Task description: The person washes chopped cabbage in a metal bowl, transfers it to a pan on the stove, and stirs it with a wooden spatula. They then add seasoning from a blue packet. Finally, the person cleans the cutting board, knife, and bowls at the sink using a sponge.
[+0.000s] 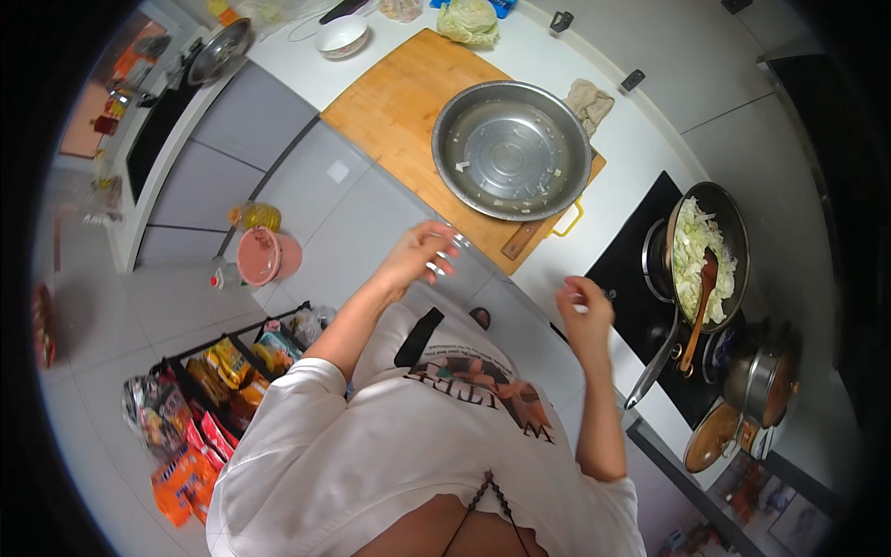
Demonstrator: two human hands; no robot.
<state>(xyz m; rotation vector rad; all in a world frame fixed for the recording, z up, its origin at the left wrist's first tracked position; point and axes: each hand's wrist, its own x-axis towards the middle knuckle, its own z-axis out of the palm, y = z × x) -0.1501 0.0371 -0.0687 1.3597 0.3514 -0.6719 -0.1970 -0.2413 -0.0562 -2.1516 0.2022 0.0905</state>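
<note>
My left hand [421, 259] hangs in the air before the counter's front edge, fingers loosely apart and holding nothing. Nearest to it is the bamboo cutting board [390, 104]. A steel basin [511, 150] stands on that board, with shallow water and scraps of cabbage inside. A knife's wooden handle [522, 240] sticks out from under the basin, whose rim hides the blade. My right hand [588, 317], fingers curled but apart and with nothing seen in it, is by the black cooktop [626, 257]. There a frying pan [741, 244] holds chopped cabbage [689, 257] and a wooden spatula [708, 275].
A lidded pot [759, 383] stands beside the pan, whose handle [654, 372] juts over the front edge. A cabbage [468, 22], a white bowl [342, 36] and a cloth [589, 104] lie farther back. On the floor are a pink bucket [285, 257] and snack packets [228, 362].
</note>
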